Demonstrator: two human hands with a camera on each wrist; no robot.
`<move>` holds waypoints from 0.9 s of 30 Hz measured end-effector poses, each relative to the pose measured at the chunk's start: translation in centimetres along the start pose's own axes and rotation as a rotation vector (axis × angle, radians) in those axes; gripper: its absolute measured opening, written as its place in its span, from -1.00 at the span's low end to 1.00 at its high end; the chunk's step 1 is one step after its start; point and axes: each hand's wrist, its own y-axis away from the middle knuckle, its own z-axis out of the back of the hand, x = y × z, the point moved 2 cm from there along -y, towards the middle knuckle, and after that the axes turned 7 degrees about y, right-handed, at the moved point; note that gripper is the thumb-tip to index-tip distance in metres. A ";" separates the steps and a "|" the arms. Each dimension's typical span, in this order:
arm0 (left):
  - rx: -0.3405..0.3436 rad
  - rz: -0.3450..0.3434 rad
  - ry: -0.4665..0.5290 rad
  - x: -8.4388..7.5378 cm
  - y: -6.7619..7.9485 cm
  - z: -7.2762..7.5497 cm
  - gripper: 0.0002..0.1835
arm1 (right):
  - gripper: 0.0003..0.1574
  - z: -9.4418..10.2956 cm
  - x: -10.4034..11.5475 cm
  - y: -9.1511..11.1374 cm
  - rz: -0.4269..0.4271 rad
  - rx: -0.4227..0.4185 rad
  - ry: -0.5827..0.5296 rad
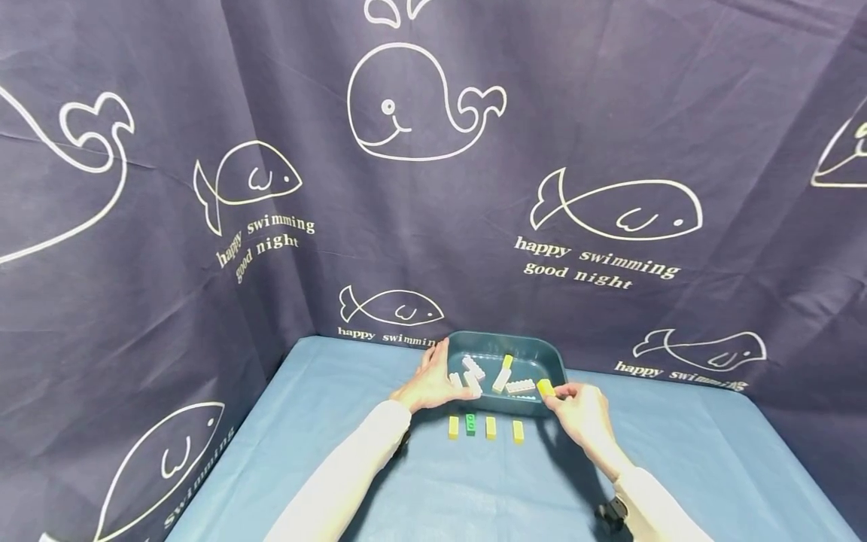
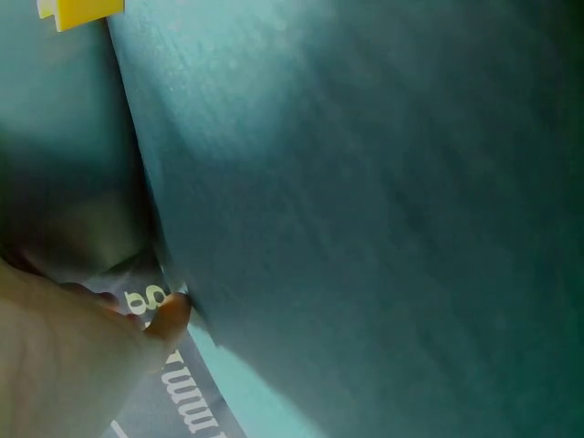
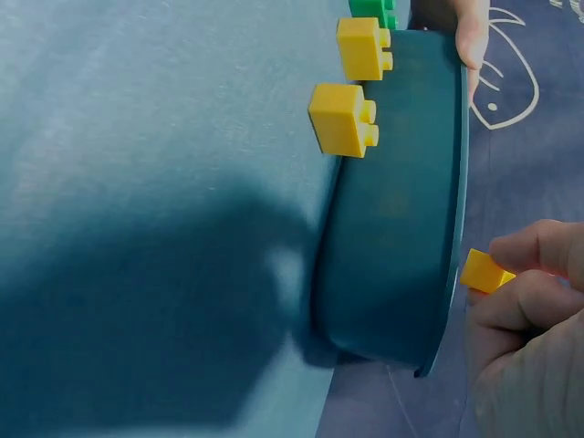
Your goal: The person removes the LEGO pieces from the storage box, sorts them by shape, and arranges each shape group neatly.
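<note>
A yellow brick (image 1: 546, 388) is pinched between the thumb and fingers of the person's right hand (image 1: 584, 412), at the near right corner of the teal tray (image 1: 501, 405). Inside the tray lie several white bricks (image 1: 502, 379) and a second yellow brick (image 1: 507, 361), while the left hand (image 1: 433, 382) grips the tray's left end. Just in front of the tray, three more yellow bricks (image 1: 491, 427) and a green brick (image 1: 470, 424) stand in a row on the blue tabletop (image 1: 433, 489).

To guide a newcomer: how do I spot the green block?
On the blue table, find the dark teal tray. In front of it runs a row of four blocks: the green block is second from left, the only one not yellow.
</note>
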 end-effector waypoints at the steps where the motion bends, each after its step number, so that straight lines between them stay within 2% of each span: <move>1: 0.002 0.002 -0.001 0.1 -0.1 0.0 0.52 | -0.73 0.0 -0.1 0.1 -0.002 0.000 0.003; 16: -0.008 0.002 -0.012 0.4 0.0 0.0 0.51 | -0.70 0.8 -1.6 3.4 -0.070 0.011 -0.011; 27: -0.011 0.007 -0.001 0.0 0.2 0.1 0.51 | -0.75 0.1 -3.1 4.7 -0.090 0.005 0.031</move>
